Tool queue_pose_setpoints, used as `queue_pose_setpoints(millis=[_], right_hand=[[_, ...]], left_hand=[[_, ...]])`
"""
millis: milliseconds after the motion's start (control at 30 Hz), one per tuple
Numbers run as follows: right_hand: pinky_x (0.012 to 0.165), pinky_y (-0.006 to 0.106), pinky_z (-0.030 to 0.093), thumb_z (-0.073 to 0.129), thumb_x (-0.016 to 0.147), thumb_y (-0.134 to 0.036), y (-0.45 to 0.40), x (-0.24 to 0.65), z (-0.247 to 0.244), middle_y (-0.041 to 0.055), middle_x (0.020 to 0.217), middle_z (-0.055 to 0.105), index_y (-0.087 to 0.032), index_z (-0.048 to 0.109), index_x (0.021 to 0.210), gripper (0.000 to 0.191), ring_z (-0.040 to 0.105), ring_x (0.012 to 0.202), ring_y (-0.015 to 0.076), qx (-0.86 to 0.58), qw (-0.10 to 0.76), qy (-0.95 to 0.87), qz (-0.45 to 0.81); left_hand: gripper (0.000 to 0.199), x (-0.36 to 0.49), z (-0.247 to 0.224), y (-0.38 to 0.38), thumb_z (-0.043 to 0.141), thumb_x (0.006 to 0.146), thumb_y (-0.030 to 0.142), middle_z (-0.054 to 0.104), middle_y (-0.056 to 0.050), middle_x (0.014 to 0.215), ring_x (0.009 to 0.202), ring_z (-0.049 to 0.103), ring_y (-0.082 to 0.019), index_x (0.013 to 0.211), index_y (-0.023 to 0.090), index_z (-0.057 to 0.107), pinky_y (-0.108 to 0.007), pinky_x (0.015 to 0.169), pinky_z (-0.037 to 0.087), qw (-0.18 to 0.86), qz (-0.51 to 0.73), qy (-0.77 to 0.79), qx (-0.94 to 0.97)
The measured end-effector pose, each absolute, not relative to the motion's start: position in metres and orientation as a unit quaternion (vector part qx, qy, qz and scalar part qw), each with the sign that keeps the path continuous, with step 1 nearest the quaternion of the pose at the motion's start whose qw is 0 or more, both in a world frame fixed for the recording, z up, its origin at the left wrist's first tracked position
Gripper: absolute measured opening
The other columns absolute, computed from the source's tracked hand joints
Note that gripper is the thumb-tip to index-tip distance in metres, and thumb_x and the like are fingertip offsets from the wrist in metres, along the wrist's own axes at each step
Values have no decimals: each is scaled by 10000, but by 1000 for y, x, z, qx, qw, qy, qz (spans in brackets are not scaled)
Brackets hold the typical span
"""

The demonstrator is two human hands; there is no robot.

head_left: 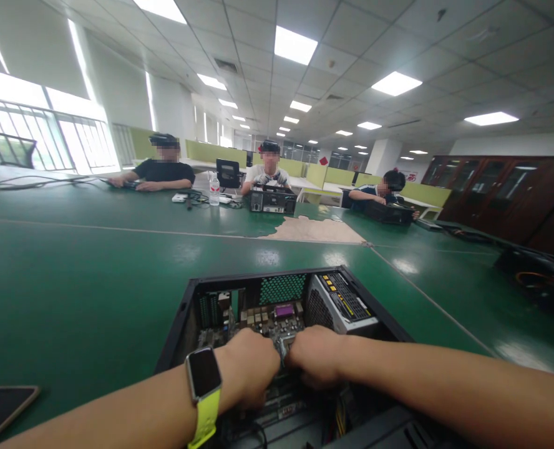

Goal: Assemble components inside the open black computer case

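Note:
Before me an open black computer case (193,312) lies on the green table, its inside facing up. Both my hands reach into it, over the motherboard (261,321). My left hand (251,365), below a smartwatch (205,372) with a yellow-green strap, is curled close to the metal CPU socket (284,344). On the socket's other side my right hand (317,352) is curled too. Both sets of fingertips point down and are hidden, so what they hold or press cannot be made out. The power supply (342,302) sits in the case's far right corner. A purple port (284,310) shows at the board's far edge.
Across the green table (94,274), several people sit with equipment, including a computer case (273,198) and another dark case (389,212). A water bottle (214,192) stands near cables. A dark flat device (5,408) lies at near left; dark equipment (539,277) is at right.

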State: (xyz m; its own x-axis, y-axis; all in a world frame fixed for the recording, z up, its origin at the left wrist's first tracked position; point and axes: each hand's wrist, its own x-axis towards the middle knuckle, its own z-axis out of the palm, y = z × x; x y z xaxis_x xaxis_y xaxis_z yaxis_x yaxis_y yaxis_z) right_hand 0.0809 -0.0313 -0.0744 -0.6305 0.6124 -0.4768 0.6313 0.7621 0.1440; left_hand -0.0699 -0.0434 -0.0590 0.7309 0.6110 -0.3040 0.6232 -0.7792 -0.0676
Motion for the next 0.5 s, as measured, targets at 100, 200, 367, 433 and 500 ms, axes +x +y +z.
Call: queue_pose_setpoints(millis=[100,200,367,433,500], right_hand=[[679,349,539,567,723,-256,-31,82,-77,118,963,683,-146,659,957,275,657,864,285,353,261,898,-28],[667,339,535,585,714,-276,-31,84,-81,119,965,684,-146,656,964,291,658,858,285,355,257,899,-29],[651,339,530,611,701,-328,-30,84,-87,109,960,685,-156,652,968,319,657,843,280,348,260,901,-23],[647,342,528,622,694,-342,-30,84,-89,108,968,683,-164,649,983,341,656,844,281,348,257,901,-18],[637,347,525,639,684,-366,-29,84,-89,114,956,683,-161,651,982,362,656,832,284,352,265,898,-18]], left_hand=[[220,-64,-64,-42,638,687,220,715,-178,876,801,676,-352,846,84,706,-501,716,565,7,-181,311,933],[229,-62,-69,-43,620,701,261,716,-176,852,774,677,-353,833,97,711,-495,692,569,1,-185,302,935],[260,-59,-73,-44,660,668,247,712,-193,863,789,674,-360,865,85,711,-494,725,560,9,-214,304,928],[288,-60,-72,-44,688,640,249,709,-203,862,791,672,-363,873,82,712,-489,731,556,17,-227,308,924],[302,-67,-71,-44,725,608,279,706,-216,841,774,667,-374,837,81,718,-497,713,546,29,-214,328,920]])
